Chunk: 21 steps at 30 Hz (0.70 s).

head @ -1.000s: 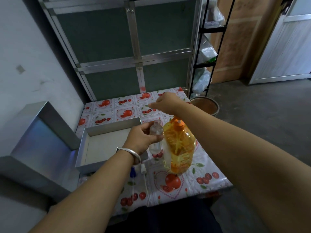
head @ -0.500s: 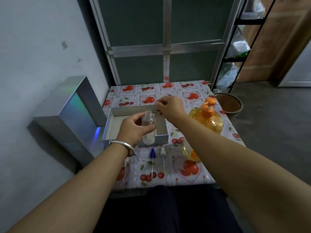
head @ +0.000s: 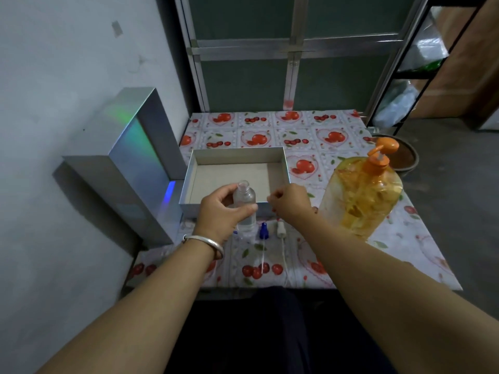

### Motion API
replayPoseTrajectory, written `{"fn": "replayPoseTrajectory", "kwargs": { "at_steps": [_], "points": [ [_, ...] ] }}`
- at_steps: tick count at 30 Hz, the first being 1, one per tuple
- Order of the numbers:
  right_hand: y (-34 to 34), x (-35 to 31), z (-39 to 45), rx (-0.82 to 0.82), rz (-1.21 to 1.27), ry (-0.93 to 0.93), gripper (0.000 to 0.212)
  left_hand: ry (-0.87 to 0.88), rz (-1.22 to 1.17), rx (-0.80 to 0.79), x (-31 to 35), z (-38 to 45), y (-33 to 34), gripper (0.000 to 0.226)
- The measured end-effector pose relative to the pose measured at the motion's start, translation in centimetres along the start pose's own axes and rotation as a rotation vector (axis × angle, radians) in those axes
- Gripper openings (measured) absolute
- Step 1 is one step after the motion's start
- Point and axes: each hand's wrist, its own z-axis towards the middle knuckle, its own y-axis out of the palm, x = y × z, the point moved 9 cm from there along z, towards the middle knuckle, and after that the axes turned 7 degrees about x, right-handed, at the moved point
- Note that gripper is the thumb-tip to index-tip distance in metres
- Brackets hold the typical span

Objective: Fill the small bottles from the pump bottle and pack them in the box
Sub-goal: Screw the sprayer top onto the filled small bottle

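My left hand (head: pixel 224 209) grips a small clear bottle (head: pixel 245 201), upright and uncapped, just in front of the near wall of the open grey box (head: pixel 278 153). My right hand (head: pixel 290 202) hovers just right of the bottle with its fingers curled; I cannot tell if it holds anything. The big yellow pump bottle (head: pixel 361 193) with an orange pump stands at the right of the table. Two spray caps with dip tubes, one blue (head: pixel 263 230) and one white (head: pixel 280 229), lie on the cloth below my hands. The box interior looks empty.
The silver holographic box lid (head: pixel 135 157) leans against the wall at the left. The table (head: pixel 337 130) wears a cherry-patterned cloth. A black shelf rack (head: pixel 405 74) and a round basin (head: pixel 407 157) stand off the table's right back corner.
My right hand left the pump head and came down beside the small bottle. My left hand carried the bottle away from the pump bottle toward the box front. The camera view shifted.
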Motion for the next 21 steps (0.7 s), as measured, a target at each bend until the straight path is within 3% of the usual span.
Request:
{"fn": "replayPoseTrajectory", "kwargs": {
  "at_steps": [6, 12, 21],
  "points": [
    [2.0, 5.4, 0.6, -0.097, -0.171, 0.174, 0.028, -0.041, -0.022, -0.063, -1.8, -0.2, 2.7, 0.044],
    [4.0, 7.6, 0.9, -0.213, -0.337, 0.187, 0.051, -0.073, -0.028, -0.062, -3.9, -0.1, 4.8, 0.045],
    [7.0, 8.7, 1.1, -0.231, -0.352, 0.186, 0.034, -0.131, 0.002, -0.035, -5.4, 0.3, 6.1, 0.05]
  ]
}}
